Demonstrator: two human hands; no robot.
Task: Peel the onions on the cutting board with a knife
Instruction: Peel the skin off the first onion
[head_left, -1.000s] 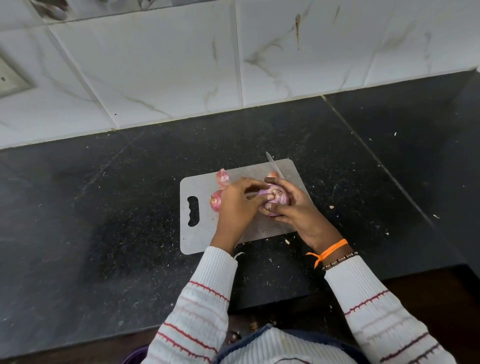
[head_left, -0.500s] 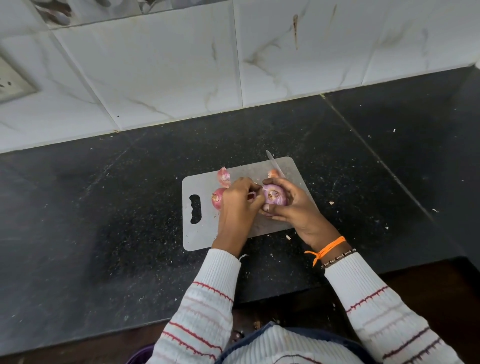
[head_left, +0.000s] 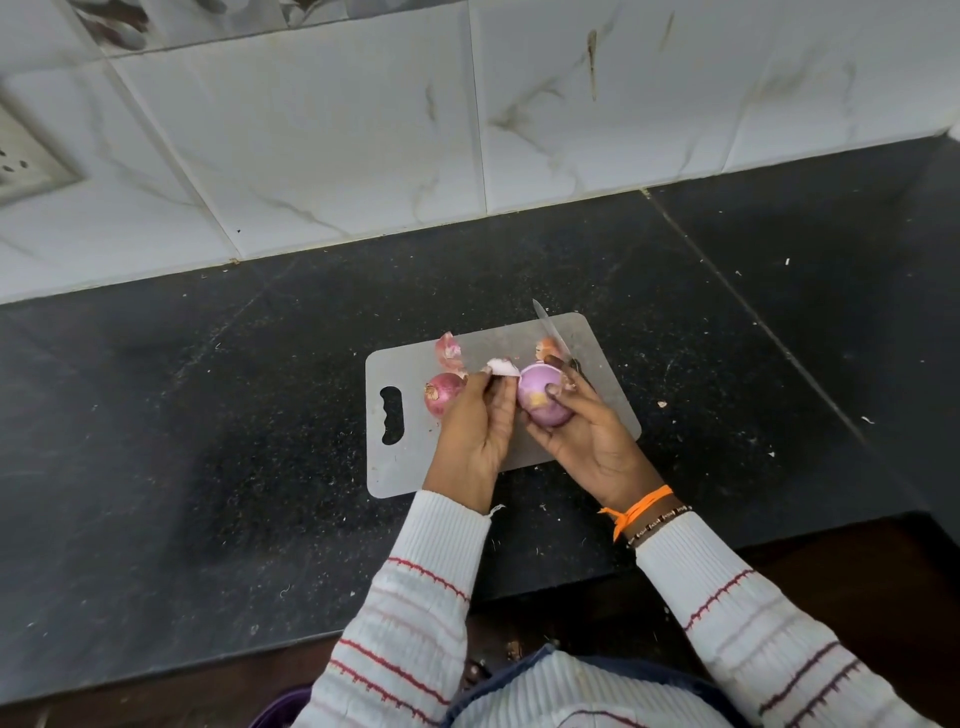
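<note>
Left hand (head_left: 475, 415) pinches papery skin (head_left: 503, 367) off smooth round onion (head_left: 543, 397) (pale purple).

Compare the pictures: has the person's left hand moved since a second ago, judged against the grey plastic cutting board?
Yes. The left hand has pulled leftward from the peeled purple onion, toward the grey plastic cutting board's handle slot, pinching a pale strip of skin.

A home kitchen: a black speckled stone counter (head_left: 208, 415) carries a pale plastic cutting board (head_left: 405, 467) with red onions (head_left: 441, 392). Behind the counter rises a wall of white marbled tiles (head_left: 337, 130), a wall socket (head_left: 26, 166) at its left.
</note>
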